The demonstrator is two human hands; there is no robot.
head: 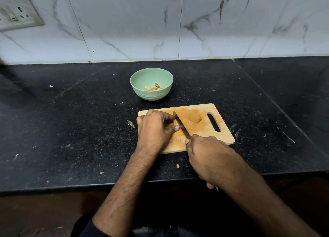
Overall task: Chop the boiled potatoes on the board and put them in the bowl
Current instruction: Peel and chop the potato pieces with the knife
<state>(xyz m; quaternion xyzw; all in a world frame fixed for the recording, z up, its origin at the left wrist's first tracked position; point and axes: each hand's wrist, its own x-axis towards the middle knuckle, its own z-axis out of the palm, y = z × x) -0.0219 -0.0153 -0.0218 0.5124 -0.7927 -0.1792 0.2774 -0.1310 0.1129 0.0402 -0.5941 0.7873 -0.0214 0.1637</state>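
A wooden cutting board (224, 135) with a handle slot lies on the black counter. A whole brown potato (195, 119) sits near the board's far right. My left hand (154, 128) curls over another potato on the board's left side, which is almost wholly hidden under the fingers. My right hand (210, 156) grips a knife (180, 124) whose blade slants across the board right beside my left fingertips. A pale green bowl (151, 76) stands beyond the board and holds a few potato pieces (153, 87).
Potato scraps (130, 124) lie on the counter left of the board, and small bits (177, 166) near the front edge. A marble tiled wall (160, 23) rises behind, with a socket plate (16, 12) at upper left. The counter's front edge (71, 187) runs under my forearms.
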